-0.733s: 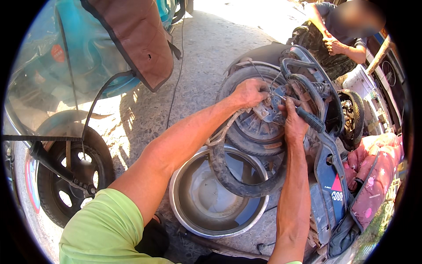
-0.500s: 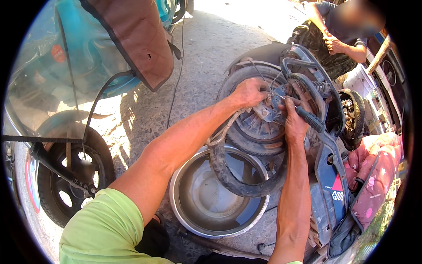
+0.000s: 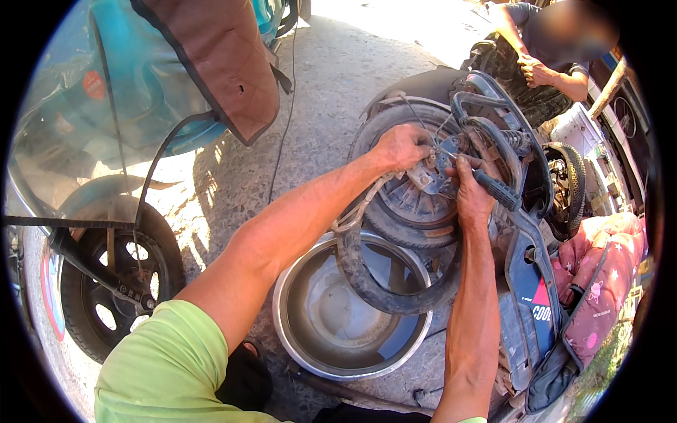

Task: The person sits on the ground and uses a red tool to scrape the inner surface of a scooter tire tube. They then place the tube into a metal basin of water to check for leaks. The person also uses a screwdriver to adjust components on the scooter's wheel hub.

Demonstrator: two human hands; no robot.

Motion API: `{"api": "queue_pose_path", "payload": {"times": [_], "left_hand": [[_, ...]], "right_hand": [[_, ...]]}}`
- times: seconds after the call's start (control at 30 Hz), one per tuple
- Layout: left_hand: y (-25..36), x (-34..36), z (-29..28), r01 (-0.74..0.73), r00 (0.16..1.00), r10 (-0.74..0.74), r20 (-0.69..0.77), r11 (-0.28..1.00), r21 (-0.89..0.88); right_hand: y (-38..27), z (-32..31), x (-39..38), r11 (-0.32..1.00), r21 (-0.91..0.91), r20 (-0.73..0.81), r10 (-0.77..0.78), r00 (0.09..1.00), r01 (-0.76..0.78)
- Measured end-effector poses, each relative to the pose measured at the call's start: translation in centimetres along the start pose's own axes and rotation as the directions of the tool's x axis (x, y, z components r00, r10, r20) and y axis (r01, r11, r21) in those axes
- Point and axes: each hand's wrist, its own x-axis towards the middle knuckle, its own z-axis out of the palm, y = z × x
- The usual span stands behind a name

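Grey, speckled concrete ground (image 3: 321, 92) spreads out beneath your work, dappled with sun and shade. Off to your left stands a teal vehicle (image 3: 113, 28) behind a clear plastic sheet (image 3: 60, 141) and a brown flap (image 3: 226, 77), with a black spoked wheel (image 3: 169, 264) lower down. At the upper right, a co-worker (image 3: 537, 72) sits with both hands drawn together; a pink patterned cover (image 3: 603, 271) is draped at the right edge. In front of you sits a metal basin (image 3: 281, 303) with water in it, and a loose black tyre (image 3: 358, 271) overhangs its rim.

Beyond the basin, the scooter wheel (image 3: 416, 234) lies against its frame (image 3: 499, 106), directly under your hands. Your left hand (image 3: 405, 150) is at the hub bracket (image 3: 427, 179), fingertips bent together; you can't tell what they pinch, if anything. Your right hand (image 3: 472, 192), just beside it, has its fingers closed around the front of a screwdriver (image 3: 499, 192), whose dark handle slants out to the hand's right.
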Motion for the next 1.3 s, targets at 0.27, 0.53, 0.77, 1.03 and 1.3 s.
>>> {"api": "queue_pose_path", "payload": {"times": [0.27,0.53,0.77,1.03,1.3], "left_hand": [[0.24,-0.13,0.02,0.022,1.0,-0.022,0.001,1.0,0.009],[0.16,-0.09,0.04,0.015,1.0,-0.015,-0.012,1.0,0.024],[0.32,-0.16,-0.04,0.028,1.0,-0.028,0.0,0.999,0.028],[0.09,-0.17,0.03,0.016,1.0,-0.016,-0.023,0.999,0.031],[0.18,-0.1,-0.03,0.023,1.0,-0.022,-0.011,0.999,0.045]], "right_hand": [[0.02,-0.04,-0.04,0.999,0.033,0.013,0.011,1.0,-0.012],[0.01,0.14,-0.07,0.999,0.037,0.004,0.012,1.0,-0.012],[0.03,0.08,-0.07,1.0,0.01,0.003,0.003,1.0,-0.003],[-0.05,0.15,-0.05,1.0,0.019,0.003,0.007,1.0,-0.007],[0.17,0.12,0.03,1.0,0.028,0.002,0.001,1.0,-0.001]]}}
